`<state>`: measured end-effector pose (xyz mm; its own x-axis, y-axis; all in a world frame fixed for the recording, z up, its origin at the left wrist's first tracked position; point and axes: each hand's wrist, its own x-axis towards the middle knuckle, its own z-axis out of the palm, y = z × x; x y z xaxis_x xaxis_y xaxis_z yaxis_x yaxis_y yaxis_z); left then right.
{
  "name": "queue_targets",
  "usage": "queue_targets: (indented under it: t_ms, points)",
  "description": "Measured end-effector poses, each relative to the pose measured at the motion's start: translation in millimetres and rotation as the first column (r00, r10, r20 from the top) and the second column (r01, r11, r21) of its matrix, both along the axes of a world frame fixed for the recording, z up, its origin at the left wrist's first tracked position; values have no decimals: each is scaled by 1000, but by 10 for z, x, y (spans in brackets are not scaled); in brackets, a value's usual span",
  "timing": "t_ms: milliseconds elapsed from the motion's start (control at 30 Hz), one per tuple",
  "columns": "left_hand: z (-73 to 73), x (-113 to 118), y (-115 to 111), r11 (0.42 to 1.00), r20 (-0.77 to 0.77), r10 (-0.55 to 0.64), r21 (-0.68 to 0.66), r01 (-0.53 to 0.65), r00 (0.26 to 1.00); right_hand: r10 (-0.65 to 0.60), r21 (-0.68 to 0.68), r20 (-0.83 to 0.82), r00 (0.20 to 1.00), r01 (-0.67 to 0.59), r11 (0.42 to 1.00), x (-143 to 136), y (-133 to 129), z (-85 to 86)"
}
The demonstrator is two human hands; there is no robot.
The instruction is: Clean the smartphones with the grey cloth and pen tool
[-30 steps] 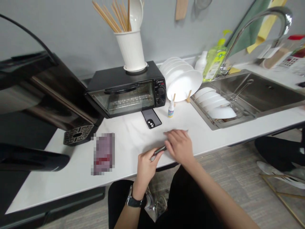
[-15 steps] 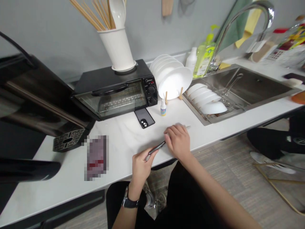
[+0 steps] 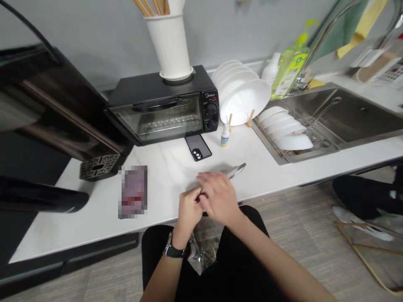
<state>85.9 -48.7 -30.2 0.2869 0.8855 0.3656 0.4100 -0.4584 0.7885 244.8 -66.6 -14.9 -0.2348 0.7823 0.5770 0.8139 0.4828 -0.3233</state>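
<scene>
Both of my hands are together above the counter's front edge, on a thin flat thing (image 3: 236, 170) that looks like a phone seen nearly edge-on. Its pale grey end with a dark patch sticks out to the right. My left hand (image 3: 190, 209) is closed around the near left end, which is mostly hidden. My right hand (image 3: 218, 197) lies across the middle, thumb bent and fingers over the top, slightly blurred. Beyond them a black-rimmed phone case (image 3: 198, 147) with camera holes lies flat by the oven. A small white bottle (image 3: 224, 136) with a blue-and-yellow label stands upright beside it.
A black toaster oven (image 3: 163, 109) carries a white chopstick holder (image 3: 170, 46). White plates (image 3: 245, 102) stand in a rack beside the sink (image 3: 355, 109), which holds bowls (image 3: 292, 141). At left are a black machine (image 3: 69, 105) and a blurred-out flat item (image 3: 134, 191).
My right hand has slid left along the thin thing to meet my left hand, and more of its right end shows. The view has shifted slightly.
</scene>
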Motion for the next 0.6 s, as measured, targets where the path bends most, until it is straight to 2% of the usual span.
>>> queue_targets:
  t_ms: [67, 100, 133, 200, 233, 267, 300, 400, 433, 467, 567, 600]
  points:
    - [-7, -8, 0, 999, 3, 8, 33, -8, 1000, 138, 7, 70, 988, -139, 990, -37, -30, -13]
    - [-6, -3, -4, 1000, 11, 13, 28, -14, 1000, 127, 12, 88, 988, -128, 992, 6, -25, -21]
    - [-3, 6, -8, 1000, 18, 16, 10, -16, 1000, 61, 21, 88, 994, -63, 998, 79, -9, -27]
    - [5, 28, -15, 999, 31, 6, -37, -4, 1000, -150, 31, 36, 988, 149, 988, 223, 38, -30]
    - [6, 34, -14, 999, 34, -4, -52, 5, 999, -221, 27, 8, 975, 220, 975, 252, 52, -29]
    - [3, 34, -12, 998, 35, -11, -55, 13, 999, -240, 19, -8, 971, 240, 971, 241, 52, -27]
    - [-3, 27, -7, 999, 31, -16, -45, 17, 999, -193, 13, -8, 981, 193, 981, 194, 37, -26]
    - [-21, -6, 7, 1000, 18, -19, -2, 19, 1000, 103, 12, 64, 993, -104, 995, 24, -31, -30]
    - [-21, -11, 9, 1000, 19, -18, 3, 18, 1000, 136, 10, 92, 986, -137, 991, 20, -35, -32]
    - [-17, -12, 9, 1000, 21, -19, -4, 19, 1000, 110, 16, 102, 989, -112, 994, 53, -25, -35]
    - [-3, 4, 3, 998, 38, -38, -41, 40, 999, -142, 45, 30, 989, 141, 989, 222, 31, -45]
    - [-5, 7, 2, 998, 40, -44, -44, 46, 998, -186, 47, -5, 982, 186, 981, 241, 36, -48]
